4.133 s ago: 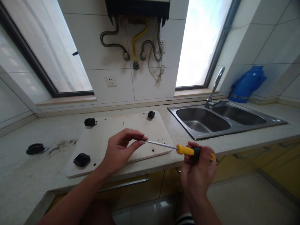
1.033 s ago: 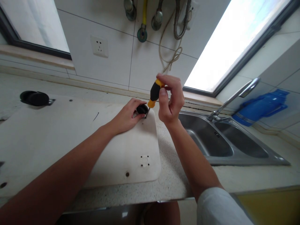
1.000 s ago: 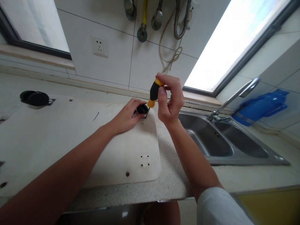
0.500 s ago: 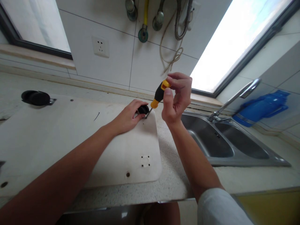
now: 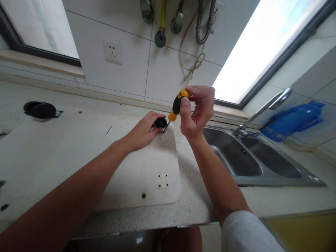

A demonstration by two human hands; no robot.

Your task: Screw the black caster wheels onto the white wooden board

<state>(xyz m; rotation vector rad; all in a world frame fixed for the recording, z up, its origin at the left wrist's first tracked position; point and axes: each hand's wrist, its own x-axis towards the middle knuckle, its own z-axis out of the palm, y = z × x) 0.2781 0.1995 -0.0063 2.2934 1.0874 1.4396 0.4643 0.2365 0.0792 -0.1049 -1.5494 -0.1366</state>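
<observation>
My left hand (image 5: 143,131) is closed around a black caster wheel (image 5: 160,122) at the far right corner of a white board (image 5: 139,164). Between finger and thumb, my right hand (image 5: 198,110) grips the yellow end of a black and yellow screwdriver (image 5: 176,105). The screwdriver slants down to the left, its tip at the caster's metal plate. Whether a screw sits under the tip is too small to tell. Another black caster (image 5: 40,109) is on the board's far left corner. Four-cornered screw holes (image 5: 163,180) mark the near right corner.
The board lies on a speckled stone counter (image 5: 194,189). To the right are a steel double sink (image 5: 236,154), its faucet (image 5: 262,112) and a blue jug-like container (image 5: 294,120). A tiled wall behind carries a power socket (image 5: 112,51), pipe valves (image 5: 160,37) and a tied cable (image 5: 195,64).
My right hand has shifted slightly down and turned a little with the screwdriver's handle. The left hand and the caster keep their place.
</observation>
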